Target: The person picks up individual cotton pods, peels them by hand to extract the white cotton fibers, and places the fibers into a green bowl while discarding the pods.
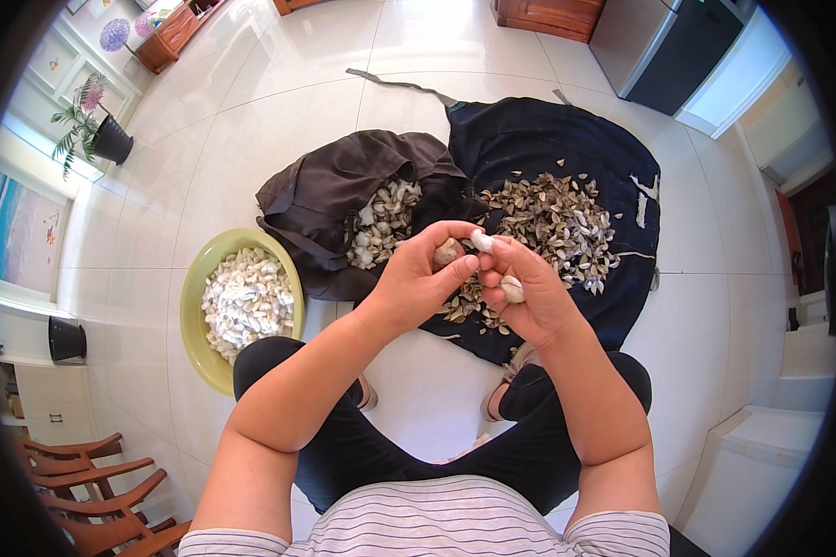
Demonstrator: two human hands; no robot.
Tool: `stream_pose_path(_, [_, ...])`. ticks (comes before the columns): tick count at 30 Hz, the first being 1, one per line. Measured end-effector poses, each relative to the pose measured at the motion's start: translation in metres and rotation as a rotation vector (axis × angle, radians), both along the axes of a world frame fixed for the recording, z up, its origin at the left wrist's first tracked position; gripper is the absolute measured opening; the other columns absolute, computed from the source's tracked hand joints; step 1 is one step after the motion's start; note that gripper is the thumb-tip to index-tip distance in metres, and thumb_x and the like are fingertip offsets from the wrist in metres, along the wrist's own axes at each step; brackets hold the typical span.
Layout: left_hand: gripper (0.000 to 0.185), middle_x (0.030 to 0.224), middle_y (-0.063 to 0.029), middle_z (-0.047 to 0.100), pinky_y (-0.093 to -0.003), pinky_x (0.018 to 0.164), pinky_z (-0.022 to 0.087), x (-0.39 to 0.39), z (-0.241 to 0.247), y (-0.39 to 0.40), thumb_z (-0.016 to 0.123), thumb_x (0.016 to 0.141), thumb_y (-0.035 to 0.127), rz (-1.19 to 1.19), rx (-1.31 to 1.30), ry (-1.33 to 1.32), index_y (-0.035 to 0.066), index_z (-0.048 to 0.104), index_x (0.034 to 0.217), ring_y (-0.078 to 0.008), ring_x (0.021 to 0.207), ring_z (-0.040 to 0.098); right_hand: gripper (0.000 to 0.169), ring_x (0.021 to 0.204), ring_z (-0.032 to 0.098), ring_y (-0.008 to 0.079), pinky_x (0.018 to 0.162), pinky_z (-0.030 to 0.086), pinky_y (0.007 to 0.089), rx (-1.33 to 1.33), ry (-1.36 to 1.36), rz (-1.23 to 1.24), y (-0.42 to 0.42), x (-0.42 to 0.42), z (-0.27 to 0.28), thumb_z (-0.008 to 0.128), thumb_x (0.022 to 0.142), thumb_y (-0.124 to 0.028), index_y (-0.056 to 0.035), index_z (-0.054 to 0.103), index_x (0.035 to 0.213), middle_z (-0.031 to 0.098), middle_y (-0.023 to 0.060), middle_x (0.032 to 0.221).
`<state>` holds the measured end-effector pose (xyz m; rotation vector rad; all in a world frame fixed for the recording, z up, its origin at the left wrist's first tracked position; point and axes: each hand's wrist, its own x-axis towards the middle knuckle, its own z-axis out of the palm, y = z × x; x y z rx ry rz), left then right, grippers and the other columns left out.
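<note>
My left hand (418, 268) curls around a pale cotton boll (446, 252), held between its thumb and fingers. Close beside it, my right hand (533, 289) pinches a white cotton tuft (482, 241) with thumb and forefinger. A second, partly husked boll (511, 289) sits in the lower fingers of that hand. Beyond my hands, a dark brown cloth bag (320, 181) gapes with unhusked cotton bolls (383, 223) inside. Dry brown husks (557, 216) lie heaped on a dark blue cloth (529, 132). Left of my knee, a yellow-green basin (189, 313) holds white cotton (247, 299).
Glossy white tiles (237, 153) cover the floor. Potted plants (111, 139) stand along the left wall, and wooden chairs (104, 480) are at lower left. A refrigerator (662, 56) is at the upper right. My shoes (519, 362) rest near the cloth's edge.
</note>
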<state>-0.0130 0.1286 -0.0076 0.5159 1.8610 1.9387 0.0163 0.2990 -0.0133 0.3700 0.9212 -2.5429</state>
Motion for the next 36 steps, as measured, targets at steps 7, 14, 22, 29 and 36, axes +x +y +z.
stream_pose_path(7, [0.023,0.090,-0.0002,0.059,-0.0192,0.073,0.045,-0.001,-0.006,-0.001,0.059,0.089,0.011,-0.003,0.116,-0.061,0.002,0.053,0.109,-0.0056,0.081,0.055,0.022,0.062,0.055,0.0088,0.052,0.046,0.0205,0.051,0.053,0.071,-0.005,0.004,-0.007,0.058,0.089,-0.030,-0.0076,0.056,0.091,0.058,0.0017,0.075])
stream_pose_path(14, [0.014,0.082,0.0006,0.060,-0.0178,0.065,0.044,0.002,0.001,0.001,0.058,0.089,0.011,0.053,0.142,-0.099,0.001,0.055,0.099,-0.0030,0.074,0.054,0.023,0.062,0.055,0.0092,0.053,0.045,0.0209,0.063,0.070,0.080,-0.005,0.004,-0.009,0.057,0.090,-0.031,-0.0081,0.055,0.089,0.058,0.0017,0.075])
stream_pose_path(22, [0.012,0.079,0.0015,0.054,-0.0163,0.056,0.039,0.000,-0.002,0.000,0.054,0.091,0.014,0.099,0.056,-0.056,0.004,0.052,0.097,-0.0034,0.063,0.045,0.023,0.062,0.055,0.0090,0.053,0.045,0.0210,0.164,0.095,0.054,-0.008,0.004,-0.009,0.056,0.091,-0.029,-0.0067,0.056,0.093,0.058,0.0020,0.076])
stream_pose_path(29, [0.013,0.083,-0.0039,0.053,-0.0199,0.057,0.043,-0.001,0.000,0.000,0.043,0.092,0.007,0.112,0.047,-0.172,0.002,0.043,0.104,-0.0073,0.066,0.049,0.019,0.063,0.056,0.0087,0.053,0.045,0.0210,0.294,0.093,-0.045,-0.007,0.003,-0.007,0.056,0.091,-0.025,-0.0059,0.057,0.095,0.059,0.0018,0.077])
stream_pose_path(36, [0.022,0.085,-0.0029,0.053,-0.0212,0.060,0.044,-0.004,0.006,-0.005,0.042,0.093,0.012,0.002,0.135,-0.407,0.003,0.044,0.113,-0.0088,0.069,0.051,0.018,0.064,0.056,0.0091,0.054,0.045,0.0215,0.362,0.133,-0.072,-0.007,0.002,-0.005,0.055,0.091,-0.023,-0.0051,0.056,0.095,0.059,0.0025,0.077])
